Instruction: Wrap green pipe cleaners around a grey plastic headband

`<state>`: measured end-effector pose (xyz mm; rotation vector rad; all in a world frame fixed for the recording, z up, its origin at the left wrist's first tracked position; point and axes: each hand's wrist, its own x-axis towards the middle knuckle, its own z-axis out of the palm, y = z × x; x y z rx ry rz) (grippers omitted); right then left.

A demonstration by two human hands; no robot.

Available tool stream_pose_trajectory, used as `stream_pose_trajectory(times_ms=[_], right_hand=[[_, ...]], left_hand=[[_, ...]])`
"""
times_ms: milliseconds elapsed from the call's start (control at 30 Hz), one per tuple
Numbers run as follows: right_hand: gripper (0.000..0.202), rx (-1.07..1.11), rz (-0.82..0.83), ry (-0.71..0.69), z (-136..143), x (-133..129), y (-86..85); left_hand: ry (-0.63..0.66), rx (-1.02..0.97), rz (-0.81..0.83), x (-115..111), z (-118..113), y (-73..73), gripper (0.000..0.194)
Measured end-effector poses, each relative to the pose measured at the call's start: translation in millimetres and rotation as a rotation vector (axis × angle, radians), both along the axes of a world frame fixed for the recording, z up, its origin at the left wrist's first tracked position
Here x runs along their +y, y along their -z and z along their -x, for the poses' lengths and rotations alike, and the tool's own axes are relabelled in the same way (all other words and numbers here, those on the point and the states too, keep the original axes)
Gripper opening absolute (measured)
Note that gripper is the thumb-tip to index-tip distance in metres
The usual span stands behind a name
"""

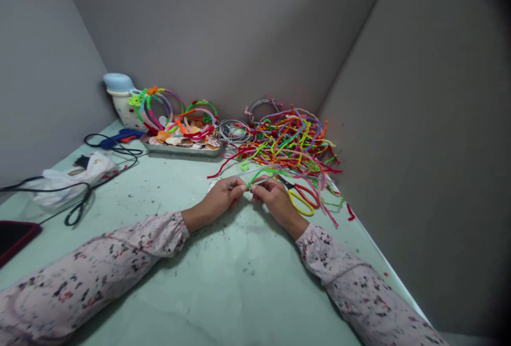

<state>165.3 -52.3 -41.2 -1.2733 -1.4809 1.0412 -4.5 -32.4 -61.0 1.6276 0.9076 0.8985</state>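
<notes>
Near the middle of the pale green table (235, 293), my left hand (223, 196) pinches a thin grey band (239, 174) between thumb and fingers. Close beside it, fingertips nearly touching, my right hand (273, 197) is closed on a green fuzzy stem (255, 174) lying at the band. The exact hold of each fingertip is too small to tell. Scissors (305, 199) with red and yellow handles lie just right of my right hand. Behind the hands spreads a tangled pile of coloured fuzzy stems (295, 136).
A metal tray (183, 150) holds shells and wrapped rings. Grey hoops (235, 131) lie beside it. A blue-lidded container (123, 104), black cables (85, 191), a plastic bag (67, 183) and a dark red-edged device (16, 239) are at left. Grey walls stand behind and at right.
</notes>
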Motion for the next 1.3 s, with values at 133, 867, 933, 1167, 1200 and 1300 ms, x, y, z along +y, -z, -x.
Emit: stream_pose_trajectory(times_ms=[133, 867, 933, 1167, 1200, 1300], right_hand=[[0.017, -0.054, -0.054, -0.002, -1.8, 0.9, 1.5], [0.017, -0.029, -0.036, 0.000, -0.1, 4.3, 8.7], [0.018, 0.051, -0.052, -0.010, 1.5, 4.1, 10.3], [0.026, 0.217, -0.065, -0.062, 1.6, 5.5, 13.4], [0.026, 0.224, -0.058, -0.066, 1.4, 5.4, 12.9], [0.025, 0.231, -0.046, -0.071, 0.9, 5.1, 11.5]], left_hand=[[-0.005, 0.063, -0.024, -1.1, 0.6, -1.2, 0.028], [-0.023, -0.054, 0.094, -1.0, -1.7, -0.2, 0.022], [-0.037, -0.123, 0.155, -0.3, -2.8, -0.6, 0.021], [-0.018, -0.175, 0.223, -1.1, -3.3, -4.4, 0.020], [-0.018, -0.177, 0.229, -1.2, -3.2, -4.2, 0.019], [-0.009, -0.169, 0.247, -1.0, -3.2, -3.0, 0.016]])
